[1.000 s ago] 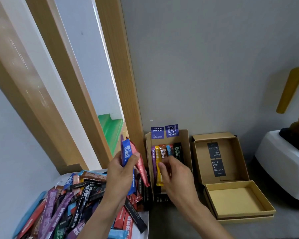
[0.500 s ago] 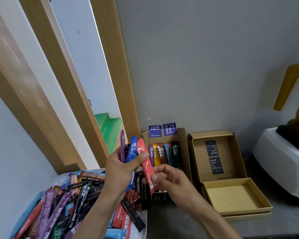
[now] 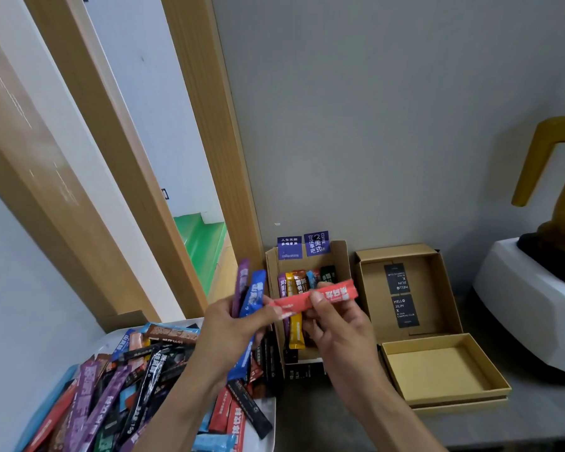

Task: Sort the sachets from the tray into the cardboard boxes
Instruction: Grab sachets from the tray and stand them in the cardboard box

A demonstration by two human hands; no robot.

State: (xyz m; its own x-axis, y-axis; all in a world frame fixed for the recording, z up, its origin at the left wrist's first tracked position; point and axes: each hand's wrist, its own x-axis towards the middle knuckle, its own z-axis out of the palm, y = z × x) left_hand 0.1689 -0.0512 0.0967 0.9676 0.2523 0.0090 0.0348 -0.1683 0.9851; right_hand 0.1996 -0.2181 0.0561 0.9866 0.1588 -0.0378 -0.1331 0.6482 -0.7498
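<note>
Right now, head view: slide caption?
Left hand and right hand hold a red sachet by the cardboard box; left also grips a blue sachet and purple sachet.

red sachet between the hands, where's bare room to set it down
The shallow right box is bare, bordered by its own walls and the open lid behind. The left box holds a row of sachets across it, with little room left. The white tray is heaped.
</note>
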